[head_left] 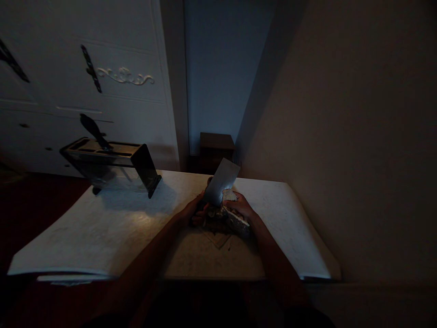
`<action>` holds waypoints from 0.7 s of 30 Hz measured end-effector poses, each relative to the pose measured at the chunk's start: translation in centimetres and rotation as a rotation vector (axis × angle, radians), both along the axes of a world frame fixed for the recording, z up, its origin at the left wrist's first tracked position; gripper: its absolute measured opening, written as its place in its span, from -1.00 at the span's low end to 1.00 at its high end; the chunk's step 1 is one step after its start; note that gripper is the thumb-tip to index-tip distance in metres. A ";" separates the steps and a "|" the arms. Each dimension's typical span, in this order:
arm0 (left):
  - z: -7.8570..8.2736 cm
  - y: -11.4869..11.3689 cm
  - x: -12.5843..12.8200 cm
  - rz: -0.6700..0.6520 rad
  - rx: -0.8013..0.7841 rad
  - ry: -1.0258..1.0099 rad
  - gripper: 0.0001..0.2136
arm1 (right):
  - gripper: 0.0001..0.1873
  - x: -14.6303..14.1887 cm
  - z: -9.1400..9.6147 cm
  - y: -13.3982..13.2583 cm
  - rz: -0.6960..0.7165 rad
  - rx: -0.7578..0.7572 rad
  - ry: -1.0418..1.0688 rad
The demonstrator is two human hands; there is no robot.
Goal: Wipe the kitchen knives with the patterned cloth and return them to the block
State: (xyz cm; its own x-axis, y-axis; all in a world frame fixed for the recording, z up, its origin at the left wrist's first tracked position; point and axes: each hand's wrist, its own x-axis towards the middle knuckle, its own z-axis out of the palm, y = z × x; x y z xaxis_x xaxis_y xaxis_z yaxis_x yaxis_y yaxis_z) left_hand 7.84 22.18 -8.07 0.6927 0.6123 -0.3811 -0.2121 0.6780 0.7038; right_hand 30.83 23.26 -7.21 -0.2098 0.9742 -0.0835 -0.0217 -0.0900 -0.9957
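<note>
My left hand (196, 212) is closed round the dark handle of a cleaver (221, 180), whose broad blade tilts up and away to the right. A small pale, flat piece (229, 196), perhaps a cloth or a scrap of paper, is pinched in my right hand (242, 207) against the lower part of the blade. Under both hands lies a dark, crumpled heap (218, 223) with a pale-edged piece on its right side; the dim light hides what it is. Beneath it a flat, tan sheet (218, 239) shows a corner on the table.
A white-topped table (129, 241) stretches across in front of me. At its back left stands a knife block (112, 155) with one black-handled knife in it. White cabinets (129, 45) rise behind on the left, a brown wall (341, 136) on the right. A small brown box (216, 141) stands behind the table.
</note>
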 end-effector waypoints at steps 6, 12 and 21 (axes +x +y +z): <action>0.1 -0.4 0.7 0.075 0.124 0.063 -0.40 | -0.64 -0.4 -0.2 0.2 -0.080 0.020 -0.038; -0.2 -0.2 1.7 0.215 0.281 0.139 -0.38 | -0.65 -0.8 -0.8 0.8 -0.233 -0.010 -0.029; -0.9 0.8 2.0 0.293 0.457 0.267 -0.50 | -0.65 -0.9 -1.5 1.0 -0.341 -0.022 0.068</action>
